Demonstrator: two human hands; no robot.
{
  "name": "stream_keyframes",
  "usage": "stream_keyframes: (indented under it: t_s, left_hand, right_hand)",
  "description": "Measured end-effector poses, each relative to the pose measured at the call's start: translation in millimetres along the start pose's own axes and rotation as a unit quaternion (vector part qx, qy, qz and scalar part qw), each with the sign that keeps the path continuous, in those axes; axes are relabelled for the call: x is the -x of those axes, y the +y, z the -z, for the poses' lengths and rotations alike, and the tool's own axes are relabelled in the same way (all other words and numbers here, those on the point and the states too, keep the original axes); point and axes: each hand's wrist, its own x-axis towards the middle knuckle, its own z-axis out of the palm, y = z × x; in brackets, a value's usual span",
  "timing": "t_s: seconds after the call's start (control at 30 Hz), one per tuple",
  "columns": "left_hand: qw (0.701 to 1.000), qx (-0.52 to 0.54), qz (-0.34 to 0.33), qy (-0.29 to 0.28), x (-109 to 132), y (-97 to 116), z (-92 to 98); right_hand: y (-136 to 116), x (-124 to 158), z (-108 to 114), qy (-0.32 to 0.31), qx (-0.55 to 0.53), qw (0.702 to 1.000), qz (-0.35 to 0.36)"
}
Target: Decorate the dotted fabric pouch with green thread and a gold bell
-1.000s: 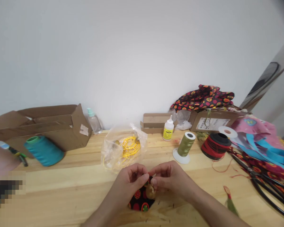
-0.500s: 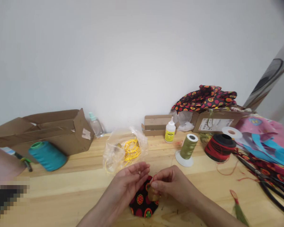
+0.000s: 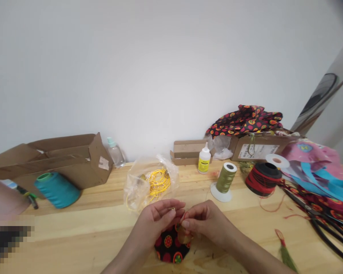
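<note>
My left hand (image 3: 160, 219) is closed, its thumb bent in against the fingers on a small gold-coloured metal piece (image 3: 173, 208), too small to make out fully. Close beside it, my right hand (image 3: 204, 221) pinches a thin red cord loop (image 3: 184, 216). From that cord hangs a brass-coloured pendant (image 3: 183, 235), partly covered by the right fingers. Beneath both hands a black fabric piece (image 3: 168, 249) with red and orange round motifs lies on the wooden table (image 3: 74, 243). Its upper part is hidden by the hands.
A plastic bag (image 3: 135, 190) with yellow cords lies beyond the hands. Behind stand a glue bottle (image 3: 204, 160) and an olive thread spool (image 3: 226, 178). Right are a red cord spool (image 3: 263, 179), scissors (image 3: 317, 215) and a green tassel (image 3: 287, 257). A teal cone (image 3: 58, 190) lies left.
My left thumb has come down onto the small gold piece, which lay on the open fingers before. The left hand has moved slightly right, nearer the red cord; the right hand stays about the same.
</note>
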Motion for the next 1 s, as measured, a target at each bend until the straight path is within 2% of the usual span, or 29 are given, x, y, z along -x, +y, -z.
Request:
stream_keyframes:
  t_s: [0.3, 0.57, 0.8, 1.0]
  left_hand:
    - [0.999, -0.001, 0.001, -0.034, 4, 0, -5.7]
    - [0.999, -0.041, -0.023, -0.028, 4, 0, -12.7]
    - [0.995, -0.081, -0.023, 0.062, -1, -3, -3.4]
    - [0.990, -0.107, -0.049, 0.074, 0, 2, -7.1]
  right_hand:
    - [-2, 0, 0, 0.004, 0.019, 1.000, -0.005]
    - [-4, 0, -1, 0.006, 0.012, 1.000, 0.004]
    - [-4, 0, -2, 0.025, 0.040, 0.999, -0.014]
    - [-3, 1, -4, 0.024, 0.051, 0.998, -0.027]
